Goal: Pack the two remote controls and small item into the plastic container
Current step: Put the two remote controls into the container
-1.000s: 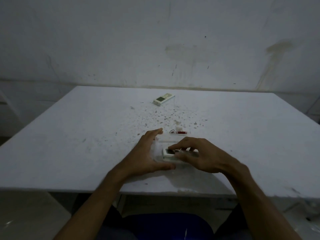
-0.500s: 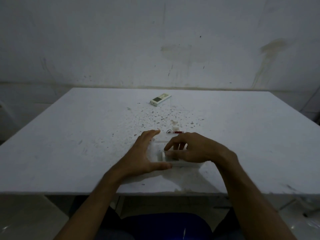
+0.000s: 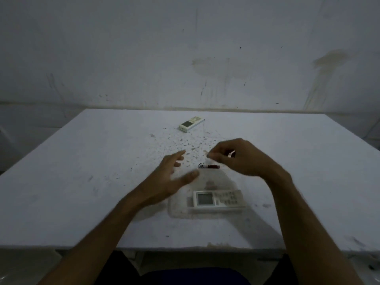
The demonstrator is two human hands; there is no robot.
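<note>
Although the light is dim, a large white counter is seen filling the middle of the frame, set against a stained, scuffed wall across the upper half; dark specks are scattered over the centre of the counter.

Just below centre, a clear plastic container rests on the counter, and one white remote control is already laid inside it along its near edge, display to the left. This part of the task can be judged done. A second remote control is still lying well apart, near the far edge at upper centre, so it remains to be fetched.

The left hand is held open above the container's left side, fingers spread and blurred, gripping nothing. The right hand is raised right of centre with fingers curled toward the thumb; something pale shows between them, but whether anything is pinched cannot be told.

The small item, a reddish piece with a ring at its left end, is seen just beyond the container's far edge, beneath the right hand; whether it rests on the counter cannot be told. Roughly a third of the packing is judged complete.
</note>
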